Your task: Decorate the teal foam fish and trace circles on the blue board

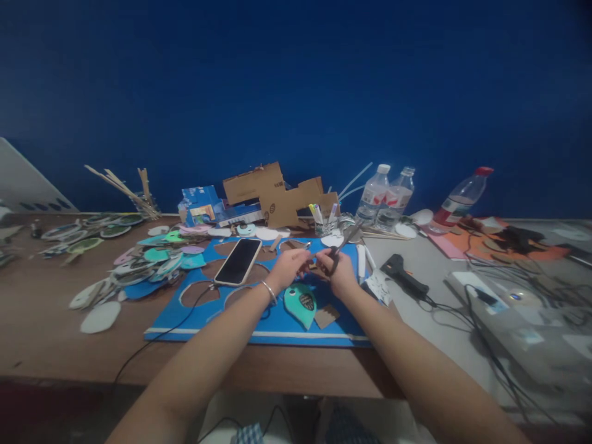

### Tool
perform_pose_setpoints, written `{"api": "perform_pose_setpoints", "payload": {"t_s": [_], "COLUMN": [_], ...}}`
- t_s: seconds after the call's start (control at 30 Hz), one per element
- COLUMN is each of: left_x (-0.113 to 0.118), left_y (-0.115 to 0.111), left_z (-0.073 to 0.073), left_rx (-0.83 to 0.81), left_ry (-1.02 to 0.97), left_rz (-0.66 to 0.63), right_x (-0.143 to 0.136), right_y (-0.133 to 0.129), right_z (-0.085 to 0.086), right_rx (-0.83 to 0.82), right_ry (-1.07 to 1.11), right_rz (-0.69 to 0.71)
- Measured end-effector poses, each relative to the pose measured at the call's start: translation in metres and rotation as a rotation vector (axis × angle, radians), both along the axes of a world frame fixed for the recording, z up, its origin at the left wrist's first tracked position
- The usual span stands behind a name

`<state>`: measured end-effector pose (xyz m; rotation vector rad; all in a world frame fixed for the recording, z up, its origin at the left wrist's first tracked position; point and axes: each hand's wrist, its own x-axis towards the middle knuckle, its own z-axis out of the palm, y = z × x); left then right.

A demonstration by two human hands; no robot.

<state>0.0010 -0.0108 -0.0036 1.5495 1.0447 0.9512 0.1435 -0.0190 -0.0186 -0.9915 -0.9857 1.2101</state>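
My right hand [343, 275] is closed on a pair of scissors [333, 261] with dark handles, its blades pointing up and to the right. Close beside it, my left hand [289, 269], with a bangle at the wrist, has its fingers pinched on a small brown piece that looks like cardboard [316, 269]. Just below both hands lies a teal bird-shaped cutout [298, 313] with an eye and a dark patterned wing. Touching its right side is a loose square of cardboard [327, 316]. The blue board [272, 337] under everything has several round holes.
A phone [239, 261] lies on the board, left of my hands. Piled cutouts [152, 265] cover the table farther left. To the right are a glue gun [404, 276], cables and a plastic box [522, 327]. Cardboard [282, 197] and bottles [374, 192] stand at the back.
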Motion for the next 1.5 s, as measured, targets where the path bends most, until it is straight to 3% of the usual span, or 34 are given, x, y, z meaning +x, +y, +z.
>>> {"api": "perform_pose_setpoints", "payload": {"t_s": [0.13, 0.3, 0.43, 0.6, 1.1, 1.5], "left_x": [0.0, -0.006, -0.008, -0.006, -0.009, -0.009], "left_y": [0.001, 0.008, 0.011, 0.008, 0.004, 0.006], "left_z": [-0.002, -0.002, -0.003, -0.001, 0.007, 0.004], "left_rx": [0.089, 0.204, 0.166, 0.175, 0.27, 0.287], "left_ry": [0.048, -0.067, -0.169, -0.115, 0.167, 0.152], "left_rz": [0.067, 0.252, 0.252, 0.215, 0.152, 0.175], "right_x": [0.0, 0.007, 0.012, 0.016, 0.015, 0.013], "right_y": [0.0, -0.001, -0.003, 0.0, -0.001, 0.0], "right_z": [-0.001, 0.003, 0.005, 0.003, 0.005, 0.003], "right_rx": [-0.005, 0.043, 0.1, 0.138, 0.098, 0.078], "right_ry": [-0.029, -0.447, -0.681, -0.843, -0.813, -0.851], "right_rz": [0.071, 0.362, 0.482, 0.479, 0.484, 0.421]}}
